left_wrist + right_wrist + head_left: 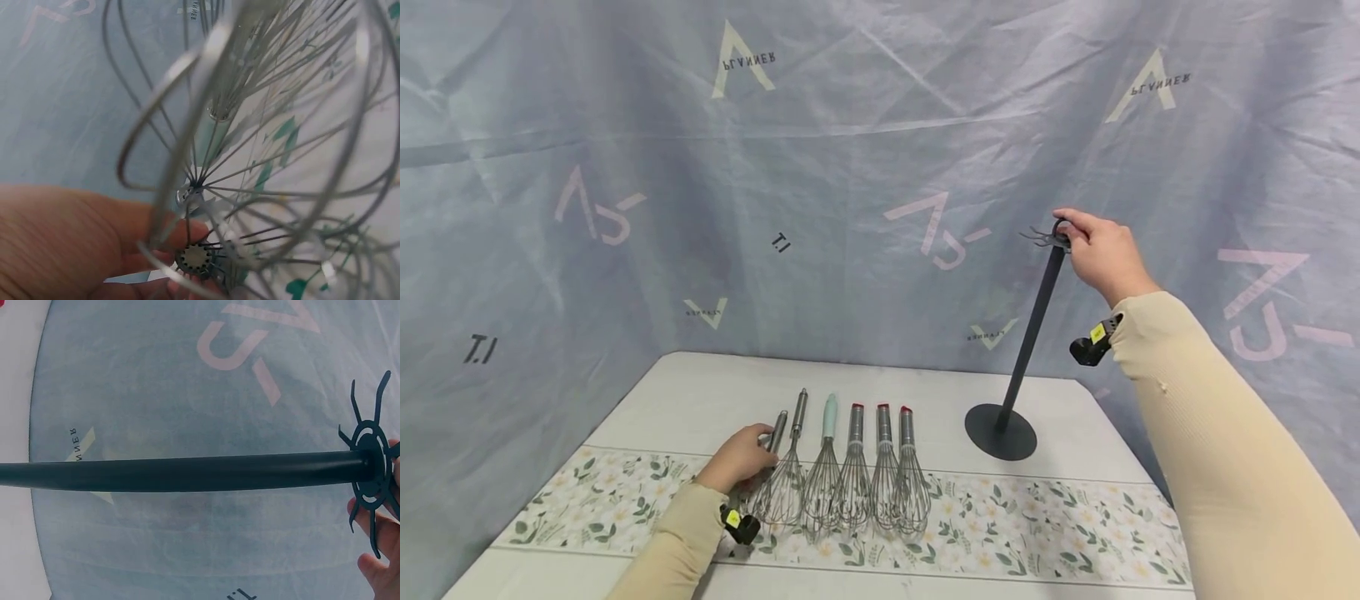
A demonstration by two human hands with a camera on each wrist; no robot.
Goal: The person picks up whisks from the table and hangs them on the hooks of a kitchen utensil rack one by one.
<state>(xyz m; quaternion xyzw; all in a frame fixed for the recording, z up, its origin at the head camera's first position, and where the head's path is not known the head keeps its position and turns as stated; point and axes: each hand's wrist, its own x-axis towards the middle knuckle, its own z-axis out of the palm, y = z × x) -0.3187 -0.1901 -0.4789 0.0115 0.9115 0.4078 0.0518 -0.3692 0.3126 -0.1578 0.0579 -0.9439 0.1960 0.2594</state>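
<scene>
My left hand (743, 458) holds the leftmost whisk (778, 430) by its steel handle, at the left end of a row. In the left wrist view, the thumb and fingers are around the handle just behind where the wires (195, 257) fan out. Right beside it lies a second steel-handled whisk (799, 412). On the right, my right hand (1105, 254) pinches the ring on top of a dark utensil stand (1033, 325). A disc of curved hooks (369, 465) sits just under those fingers. The stand's round base (985, 429) is on the table.
Further along the row lie a whisk with a mint-green handle (830, 417) and several with red-tipped handles (857, 427). A floral runner (1000, 525) crosses the white table (700, 383). Grey-blue printed cloth (850, 208) hangs behind and at the sides.
</scene>
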